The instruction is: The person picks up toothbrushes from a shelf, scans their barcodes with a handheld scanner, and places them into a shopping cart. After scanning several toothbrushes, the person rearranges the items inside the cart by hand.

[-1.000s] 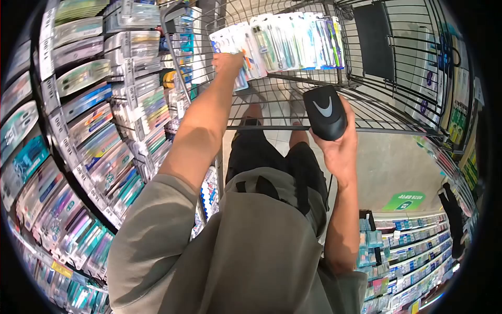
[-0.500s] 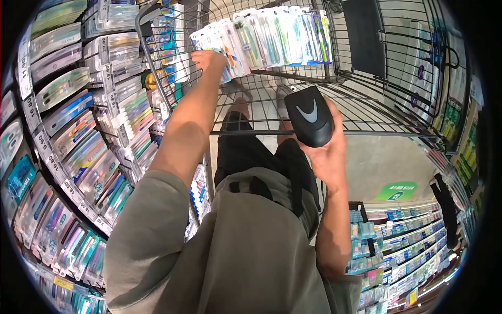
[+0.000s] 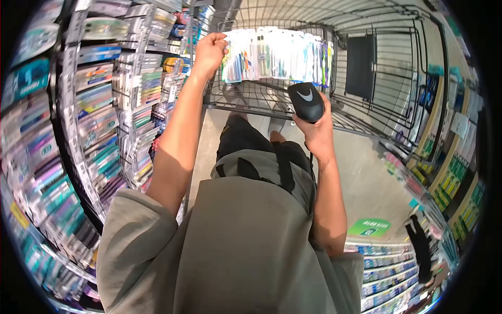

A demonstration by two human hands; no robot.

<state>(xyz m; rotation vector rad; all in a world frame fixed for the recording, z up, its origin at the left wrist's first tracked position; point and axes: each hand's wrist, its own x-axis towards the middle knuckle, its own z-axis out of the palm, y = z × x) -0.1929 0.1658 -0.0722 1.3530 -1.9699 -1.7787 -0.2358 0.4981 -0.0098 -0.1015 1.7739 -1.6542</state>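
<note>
My right hand (image 3: 319, 135) is wrapped round a black handheld scanner (image 3: 307, 102) with a grey curved mark on top. The scanner is held over the near side of a wire shopping cart (image 3: 251, 107), just in front of a row of packaged toothbrushes (image 3: 277, 55). The packs stand side by side across the cart, their backing cards washed out by glare. At the left end of this row is my left hand (image 3: 210, 55), its fingers curled in. The fingertips are close to the end pack; whether they pinch anything I cannot make out.
Shelves of packaged toothbrushes (image 3: 97, 112) with price strips rise close on the left. More stocked shelves (image 3: 455, 183) line the right. A dark panel (image 3: 361, 65) hangs on the cart's right part. A green floor sign (image 3: 369, 227) lies lower right, near a person in black (image 3: 420, 248).
My left hand has moved from over the leftmost packs to beside the row's left end, fingers more curled. The view has shifted. The scanner stays in my right hand, now closer to the packs.
</note>
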